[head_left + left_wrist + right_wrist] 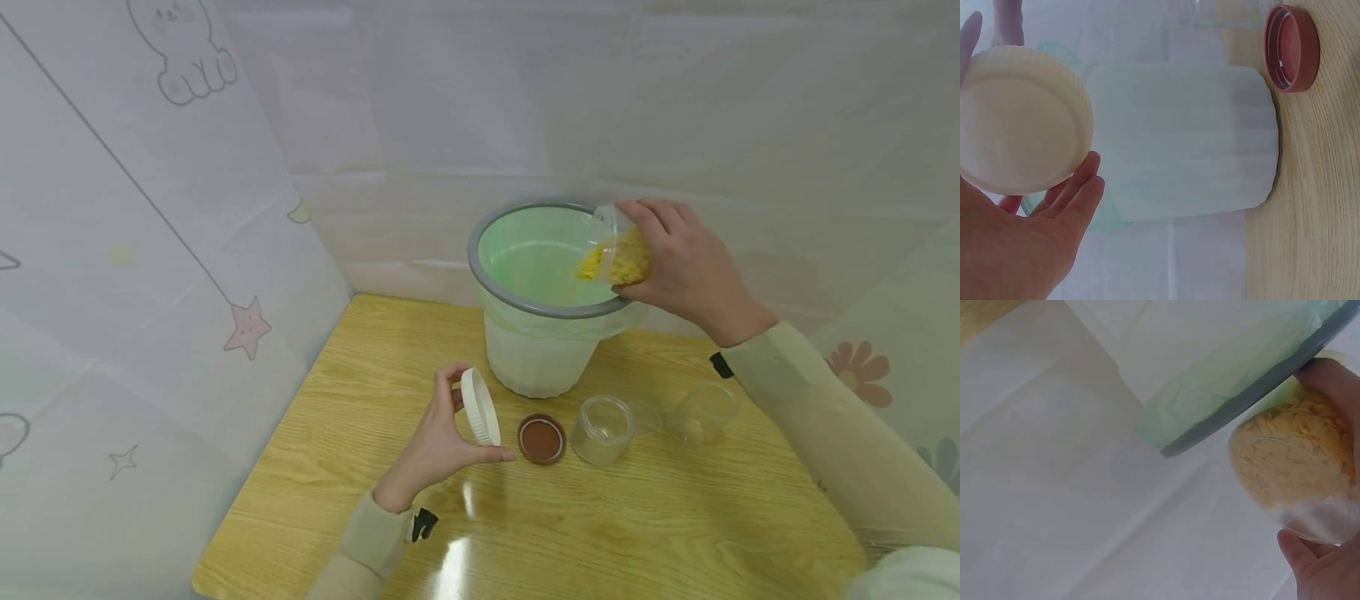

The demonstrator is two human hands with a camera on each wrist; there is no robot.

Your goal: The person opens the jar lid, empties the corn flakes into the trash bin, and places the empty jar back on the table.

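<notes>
My right hand (pixel 686 267) grips a clear jar (pixel 1319 519) tipped on its side over the rim of a trash can (pixel 540 358). Yellow flakes (pixel 630 257) fill much of the jar and slide toward its mouth, which points into the can. A green bag lines the can, folded over under the grey rim (pixel 517 304). Lower and to the left, my left hand (pixel 438 442) pinches a white ribbed lid (pixel 480 408) by its edge, holding it upright above the table. In the left wrist view the lid's flat face (pixel 1022 131) shows.
On the wooden table (pixel 360 400), a brown lid (pixel 542 439) lies beside an open clear jar (pixel 602 433). Farther right are a clear disc-like piece (pixel 645 417) and another clear jar (pixel 705 412). Patterned sheeting (pixel 420 100) hangs behind and at the left.
</notes>
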